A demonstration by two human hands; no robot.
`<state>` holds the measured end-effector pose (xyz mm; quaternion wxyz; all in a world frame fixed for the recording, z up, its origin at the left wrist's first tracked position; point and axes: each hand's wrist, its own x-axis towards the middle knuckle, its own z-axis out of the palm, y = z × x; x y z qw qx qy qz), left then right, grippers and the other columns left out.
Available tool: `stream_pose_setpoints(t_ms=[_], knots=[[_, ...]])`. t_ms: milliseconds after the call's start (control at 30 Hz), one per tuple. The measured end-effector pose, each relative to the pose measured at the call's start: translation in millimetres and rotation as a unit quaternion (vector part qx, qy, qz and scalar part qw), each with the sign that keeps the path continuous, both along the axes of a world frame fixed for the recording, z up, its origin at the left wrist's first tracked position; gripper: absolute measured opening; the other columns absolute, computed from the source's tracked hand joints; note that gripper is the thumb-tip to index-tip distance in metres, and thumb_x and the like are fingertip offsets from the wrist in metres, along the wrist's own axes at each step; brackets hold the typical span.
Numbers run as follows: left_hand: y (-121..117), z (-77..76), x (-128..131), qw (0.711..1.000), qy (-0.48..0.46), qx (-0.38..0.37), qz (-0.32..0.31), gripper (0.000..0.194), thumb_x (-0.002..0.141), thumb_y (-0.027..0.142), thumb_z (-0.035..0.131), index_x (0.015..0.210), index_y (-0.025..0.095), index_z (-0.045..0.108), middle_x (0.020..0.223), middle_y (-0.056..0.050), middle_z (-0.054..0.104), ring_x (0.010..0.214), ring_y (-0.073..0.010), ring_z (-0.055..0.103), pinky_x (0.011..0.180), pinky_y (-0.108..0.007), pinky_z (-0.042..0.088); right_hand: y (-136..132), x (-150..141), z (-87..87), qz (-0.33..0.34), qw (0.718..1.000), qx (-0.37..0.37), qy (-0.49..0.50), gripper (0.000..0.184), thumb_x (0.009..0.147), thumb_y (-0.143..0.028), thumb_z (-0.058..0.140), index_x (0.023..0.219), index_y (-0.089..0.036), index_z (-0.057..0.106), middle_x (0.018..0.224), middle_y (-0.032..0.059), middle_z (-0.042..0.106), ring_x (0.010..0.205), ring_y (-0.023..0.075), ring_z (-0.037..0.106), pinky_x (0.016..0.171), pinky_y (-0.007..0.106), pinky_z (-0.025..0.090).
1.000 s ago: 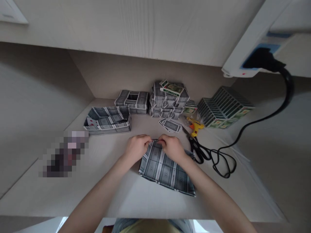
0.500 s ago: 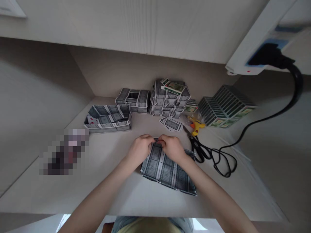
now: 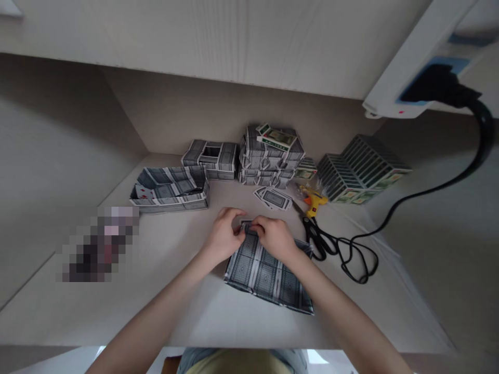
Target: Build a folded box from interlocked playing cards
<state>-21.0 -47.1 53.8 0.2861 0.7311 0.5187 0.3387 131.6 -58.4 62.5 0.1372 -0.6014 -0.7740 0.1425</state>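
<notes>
In front of me lies a box made of playing cards [image 3: 260,267], its dark patterned card backs facing up. At its far left corner, my left hand [image 3: 225,236] has its fingers apart, with the thumb close to or against the edge. My right hand [image 3: 275,238] pinches the far edge of the same box, thumb and fingers together near a small card flap [image 3: 246,222]. Both forearms reach in from the front, the right one covering part of the box's right side.
An open card tray [image 3: 171,205] stands left, with card boxes [image 3: 271,161] behind. Loose playing cards [image 3: 276,198], a yellow glue gun [image 3: 315,202], black scissors [image 3: 316,239] and a looping cable [image 3: 364,278] lie right. Stacked card packs [image 3: 362,166] stand far right; a shelf [image 3: 218,47] overhangs.
My left hand has loosened from its pinch at the corner, its fingers spreading apart. My right hand stays at the far edge. The whole view has shifted slightly.
</notes>
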Motion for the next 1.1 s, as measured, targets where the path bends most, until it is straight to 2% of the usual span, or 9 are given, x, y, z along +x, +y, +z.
stream_pose_setpoints(t_ms=[133, 233, 367, 467, 533, 667, 833, 1000, 1100], knots=[[-4.4, 1.4, 4.4, 1.000, 0.006, 0.016, -0.017, 0.037, 0.063, 0.004, 0.049, 0.098, 0.017, 0.053, 0.104, -0.006, 0.053, 0.099, -0.0172, 0.052, 0.085, -0.030, 0.045, 1.9, -4.4, 1.7, 0.001, 1.000, -0.008, -0.022, 0.023, 0.083, -0.016, 0.042, 0.092, -0.022, 0.061, 0.090, 0.0020, 0.069, 0.084, 0.0147, 0.062, 0.073, 0.022, 0.040], [-6.2, 3.2, 6.2, 0.999, 0.024, 0.021, -0.040, 0.037, 0.063, 0.005, 0.049, 0.098, 0.016, 0.053, 0.105, -0.007, 0.054, 0.101, -0.0181, 0.051, 0.087, -0.030, 0.044, 2.7, -6.3, 8.0, 0.019, 1.000, -0.010, -0.010, 0.020, 0.082, -0.021, 0.045, 0.092, -0.023, 0.062, 0.090, 0.0021, 0.068, 0.085, 0.0157, 0.062, 0.074, 0.023, 0.041], [-3.2, 1.0, 5.7, 0.996, 0.016, -0.054, -0.070, 0.037, 0.068, 0.007, 0.046, 0.103, 0.017, 0.055, 0.104, -0.005, 0.059, 0.099, -0.0175, 0.054, 0.091, -0.031, 0.041, 2.0, 7.4, 21.2, 0.028, 0.997, -0.006, 0.071, 0.017, 0.080, -0.027, 0.051, 0.091, -0.024, 0.063, 0.089, 0.0004, 0.068, 0.084, 0.0148, 0.061, 0.074, 0.023, 0.042], [2.3, -3.7, 3.7, 0.987, -0.039, -0.123, -0.096, 0.032, 0.075, 0.012, 0.041, 0.101, 0.019, 0.058, 0.106, -0.003, 0.061, 0.100, -0.0160, 0.054, 0.091, -0.029, 0.040, 1.0, 33.4, 24.2, -0.020, 0.987, 0.029, 0.157, 0.019, 0.081, -0.030, 0.049, 0.087, -0.021, 0.064, 0.083, 0.0020, 0.069, 0.077, 0.0150, 0.062, 0.069, 0.023, 0.044], [5.5, -6.4, 2.7, 0.980, -0.070, -0.156, -0.099, 0.030, 0.077, 0.015, 0.040, 0.098, 0.018, 0.061, 0.106, -0.003, 0.062, 0.099, -0.0161, 0.055, 0.090, -0.030, 0.040, -1.1, 52.6, 19.4, -0.074, 0.974, 0.038, 0.211, 0.023, 0.078, -0.036, 0.050, 0.083, -0.019, 0.065, 0.081, 0.0038, 0.068, 0.074, 0.0168, 0.062, 0.067, 0.026, 0.046], [7.8, -8.1, 3.3, 0.969, -0.116, -0.197, -0.098, 0.030, 0.074, 0.015, 0.043, 0.099, 0.017, 0.061, 0.106, -0.003, 0.062, 0.098, -0.0160, 0.056, 0.089, -0.029, 0.041, -10.9, 74.1, -0.4, -0.129, 0.938, -0.009, 0.320, 0.031, 0.078, -0.043, 0.049, 0.079, -0.017, 0.065, 0.081, 0.0059, 0.069, 0.078, 0.0191, 0.062, 0.074, 0.031, 0.047], [6.4, -8.2, 6.6, 0.961, -0.128, -0.214, -0.119, 0.028, 0.074, 0.019, 0.047, 0.098, 0.016, 0.060, 0.104, -0.003, 0.062, 0.095, -0.0153, 0.057, 0.085, -0.027, 0.042, -19.2, 64.1, -16.0, -0.150, 0.885, -0.078, 0.433, 0.036, 0.074, -0.049, 0.052, 0.073, -0.016, 0.065, 0.075, 0.0069, 0.068, 0.072, 0.0197, 0.064, 0.071, 0.032, 0.050], [7.2, -12.8, 7.6, 0.970, -0.109, -0.187, -0.111, 0.024, 0.077, 0.033, 0.048, 0.089, 0.016, 0.059, 0.094, -0.002, 0.064, 0.087, -0.0151, 0.057, 0.080, -0.027, 0.042, -9.5, 52.3, -14.5, -0.165, 0.864, -0.077, 0.470, 0.036, 0.070, -0.050, 0.057, 0.068, -0.015, 0.063, 0.066, 0.0068, 0.067, 0.060, 0.0181, 0.063, 0.060, 0.031, 0.052], [9.8, -17.1, 6.2, 0.977, -0.093, -0.177, -0.077, 0.028, 0.078, 0.040, 0.047, 0.083, 0.015, 0.058, 0.085, -0.001, 0.064, 0.080, -0.0148, 0.056, 0.073, -0.025, 0.042, -1.6, 47.4, -12.3, -0.179, 0.835, -0.064, 0.517, 0.034, 0.069, -0.048, 0.058, 0.066, -0.015, 0.062, 0.061, 0.0051, 0.065, 0.053, 0.0160, 0.061, 0.052, 0.028, 0.051]])
